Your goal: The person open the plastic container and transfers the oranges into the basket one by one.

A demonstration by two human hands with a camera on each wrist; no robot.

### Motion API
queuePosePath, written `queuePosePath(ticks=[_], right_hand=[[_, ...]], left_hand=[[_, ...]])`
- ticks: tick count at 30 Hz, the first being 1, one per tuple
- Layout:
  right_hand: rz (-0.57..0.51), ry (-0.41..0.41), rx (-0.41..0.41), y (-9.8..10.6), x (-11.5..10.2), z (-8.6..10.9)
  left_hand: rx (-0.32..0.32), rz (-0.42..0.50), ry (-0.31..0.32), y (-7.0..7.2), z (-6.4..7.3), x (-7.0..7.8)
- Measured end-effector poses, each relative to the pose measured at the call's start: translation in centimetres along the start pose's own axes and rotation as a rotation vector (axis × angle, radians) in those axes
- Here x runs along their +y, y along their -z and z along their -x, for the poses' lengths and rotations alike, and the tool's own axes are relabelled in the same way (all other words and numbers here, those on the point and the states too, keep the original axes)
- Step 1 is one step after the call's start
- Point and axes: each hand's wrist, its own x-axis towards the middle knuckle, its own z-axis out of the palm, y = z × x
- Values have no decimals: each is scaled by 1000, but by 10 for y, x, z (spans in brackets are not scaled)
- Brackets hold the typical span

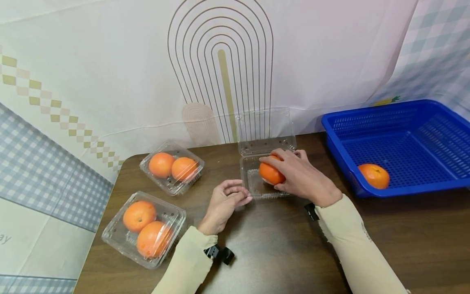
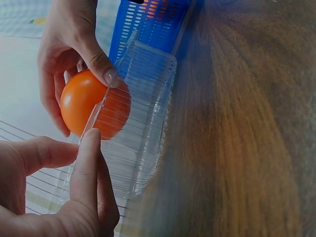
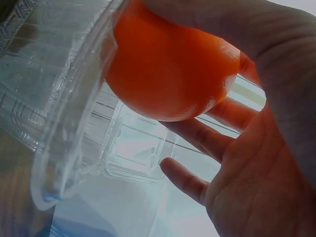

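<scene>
We find one orange (image 1: 271,172) at the mouth of the open box (image 1: 252,185); the left wrist view shows its lower part through the clear wall. We cannot tell whether it touches the box floor. The right hand (image 1: 299,175) grips this orange, fingers and thumb curved about it. The left hand (image 1: 225,204) pinches the box rim at the near left corner between thumb and fingers. We note the lid (image 1: 266,130) standing raised at the back, by the patterned cloth (image 1: 312,61). To the right we record a blue basket (image 1: 400,190) with a single fruit (image 1: 373,176) in its near left corner. To the left, a rear box (image 1: 169,184) and a front box (image 1: 123,241) sit on the table (image 1: 271,253), each containing two oranges.
</scene>
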Motion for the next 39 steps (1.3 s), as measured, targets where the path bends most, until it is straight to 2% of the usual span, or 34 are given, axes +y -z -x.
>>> queuePosePath(ticks=[39], right_hand=[[-4,-16,11,9,0,3]], left_hand=[[-1,-4,-6,0,0,0]])
